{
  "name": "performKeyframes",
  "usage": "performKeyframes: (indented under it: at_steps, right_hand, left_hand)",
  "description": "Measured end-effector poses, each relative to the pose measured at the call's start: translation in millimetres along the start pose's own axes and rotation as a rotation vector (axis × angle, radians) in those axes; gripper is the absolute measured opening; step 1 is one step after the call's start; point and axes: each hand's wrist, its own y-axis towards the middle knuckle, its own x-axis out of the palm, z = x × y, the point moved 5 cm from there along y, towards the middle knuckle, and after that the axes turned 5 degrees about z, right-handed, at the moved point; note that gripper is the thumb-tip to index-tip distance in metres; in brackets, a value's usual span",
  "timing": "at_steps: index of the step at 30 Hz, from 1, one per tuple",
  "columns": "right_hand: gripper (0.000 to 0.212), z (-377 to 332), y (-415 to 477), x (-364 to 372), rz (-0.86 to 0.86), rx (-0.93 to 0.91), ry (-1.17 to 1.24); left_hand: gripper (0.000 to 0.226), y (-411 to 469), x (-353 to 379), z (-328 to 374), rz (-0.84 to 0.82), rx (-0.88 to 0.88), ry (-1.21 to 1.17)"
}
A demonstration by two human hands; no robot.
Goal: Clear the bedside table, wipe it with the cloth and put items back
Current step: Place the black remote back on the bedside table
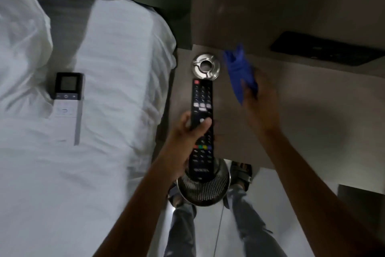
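The left hand (193, 129) is closed around the black TV remote (202, 125), holding it above the worktop (302, 115) near the metal ashtray (206, 65), seemingly to free the surface, while the right hand (258, 94) clutches the blue cloth (239, 71) over it, ready for wiping.

the left hand (188, 131) is covering the middle buttons of the long black tv remote (202, 111), whose lower end is hiding part of the perforated metal bin (203, 190). the right hand (260, 98) is blurring, hiding part of the crumpled blue cloth (239, 69). the flat black device (327, 50) is running off the right edge.
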Motion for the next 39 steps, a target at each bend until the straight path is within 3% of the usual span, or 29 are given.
performKeyframes:
  at_steps: [3, 6, 11, 14, 16, 18, 21, 24, 26, 28, 32, 39]
  right_hand:
    - [0.044, 5.0, 5.8, 8.8, -0.126, -0.094, -0.213]
    - [0.041, 32.7, -10.5, 10.2, -0.319, -0.079, -0.350]
    - [0.038, 78.5, -34.9, -23.2, -0.307, 0.004, -0.375]
    - [0.037, 105.4, -47.1, -41.6, -0.323, 0.072, -0.382]
    - [0.034, 122.9, -50.7, -59.0, -0.326, 0.098, -0.342]
    - [0.027, 139.3, -52.7, -75.1, -0.344, 0.128, -0.262]
    - [0.014, 172.1, -51.9, -103.6, -0.342, 0.291, -0.113]
    - [0.012, 204.6, -58.6, -129.0, -0.244, 0.547, 0.129]
    - [0.017, 217.6, -64.8, -140.5, -0.188, 0.625, 0.234]
    - [0.022, 223.7, -71.0, -146.6, -0.157, 0.651, 0.268]
    - [0.024, 224.9, -79.3, -148.3, -0.092, 0.692, 0.315]
    - [0.022, 196.6, -75.6, -141.7, 0.033, 0.704, 0.432]
  left_hand:
    - [0.042, 1.6, 29.4, -35.4, -0.146, -0.086, -0.076]
    - [0.032, 16.6, 59.6, -60.6, -0.099, -0.170, -0.101]
    - [0.033, 53.8, 105.9, -94.7, 0.043, -0.335, -0.188]
    - [0.017, 71.1, 137.3, -102.3, 0.037, -0.401, -0.218]
    - [0.028, 83.8, 156.3, -105.6, 0.076, -0.425, -0.220]
    - [0.016, 100.9, 168.9, -107.5, 0.090, -0.399, -0.147]
    - [0.051, 121.9, 192.9, -110.4, 0.048, -0.383, -0.028]
    - [0.032, 144.4, 205.6, -114.4, 0.050, -0.223, 0.197]
    - [0.017, 152.6, 208.5, -117.0, 0.070, -0.159, 0.304]
    - [0.014, 156.6, 208.7, -119.2, 0.055, -0.142, 0.341]
    - [0.037, 151.3, 207.7, -122.3, 0.036, -0.158, 0.329]
    - [0.038, 125.6, 176.9, -131.5, -0.018, -0.194, 0.345]
